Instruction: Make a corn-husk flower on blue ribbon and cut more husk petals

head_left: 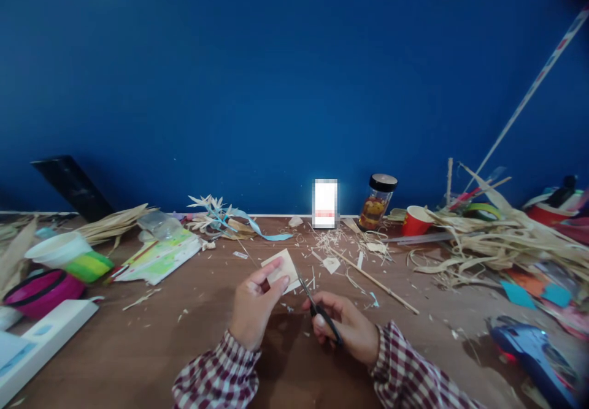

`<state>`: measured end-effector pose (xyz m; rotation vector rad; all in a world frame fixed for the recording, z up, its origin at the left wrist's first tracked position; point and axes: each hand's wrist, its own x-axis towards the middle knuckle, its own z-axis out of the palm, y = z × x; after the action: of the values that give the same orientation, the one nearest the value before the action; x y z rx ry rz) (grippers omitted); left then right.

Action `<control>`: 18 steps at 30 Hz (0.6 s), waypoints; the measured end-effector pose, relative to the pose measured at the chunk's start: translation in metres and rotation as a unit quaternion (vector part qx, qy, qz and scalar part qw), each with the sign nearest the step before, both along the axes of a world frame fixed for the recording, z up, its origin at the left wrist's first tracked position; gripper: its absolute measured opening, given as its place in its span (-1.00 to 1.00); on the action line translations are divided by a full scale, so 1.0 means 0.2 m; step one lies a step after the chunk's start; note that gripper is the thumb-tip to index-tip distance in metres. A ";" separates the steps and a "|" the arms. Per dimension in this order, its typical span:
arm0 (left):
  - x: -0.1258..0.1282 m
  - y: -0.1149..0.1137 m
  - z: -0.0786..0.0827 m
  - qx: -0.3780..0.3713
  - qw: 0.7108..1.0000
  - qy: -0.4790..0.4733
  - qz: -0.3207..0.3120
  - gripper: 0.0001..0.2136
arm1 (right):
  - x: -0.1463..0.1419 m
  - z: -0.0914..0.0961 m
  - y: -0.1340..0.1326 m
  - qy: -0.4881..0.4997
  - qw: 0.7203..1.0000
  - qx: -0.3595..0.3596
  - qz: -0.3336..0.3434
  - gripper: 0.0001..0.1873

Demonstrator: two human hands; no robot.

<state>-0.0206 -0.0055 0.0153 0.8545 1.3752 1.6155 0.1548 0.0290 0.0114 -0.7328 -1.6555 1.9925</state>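
Between thumb and fingers, my left hand (257,305) pinches a small pale, flat, squarish piece (281,266), which looks like paper or dried husk. My right hand (347,323) is wrapped round the black handles of a pair of scissors (326,319). Their blades point up and left, close to the right edge of the pale piece; whether they touch it I cannot tell. Both hands are just above the brown table, near its middle. Small pale scraps and a thin stick (375,280) lie beyond them.
A lidded jar (376,203) and a red cup (416,221) stand by the blue partition (276,90). Dried husks (488,243) and a blue glue gun (534,354) are on the right. At left are a tilted white-green cup (69,256), a magenta bowl (46,294) and a white power strip (50,341).
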 end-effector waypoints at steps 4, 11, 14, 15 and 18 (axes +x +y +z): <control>0.00 0.00 0.00 0.000 1.000 0.009 -0.008 -0.52 | 0.00 0.01 0.00 -0.002 1.000 0.002 -0.002 -0.51; 0.00 0.00 -0.01 0.001 1.000 0.022 0.002 -0.52 | 0.01 -0.02 0.00 0.004 1.000 -0.007 -0.005 -0.55; 0.00 0.00 -0.01 0.005 1.000 0.020 -0.003 -0.53 | 0.00 -0.02 0.00 0.005 1.000 -0.012 -0.006 -0.57; 0.00 0.00 -0.01 0.006 1.000 0.020 -0.004 -0.53 | 0.00 -0.02 0.00 0.003 1.000 -0.013 -0.006 -0.57; 0.00 0.00 -0.01 0.002 1.000 0.018 -0.002 -0.54 | 0.00 -0.02 0.00 -0.003 1.000 -0.013 -0.008 -0.57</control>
<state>-0.0196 -0.0062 0.0142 0.8927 1.3953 1.6080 0.1550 0.0294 0.0081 -0.7588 -1.6260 2.0056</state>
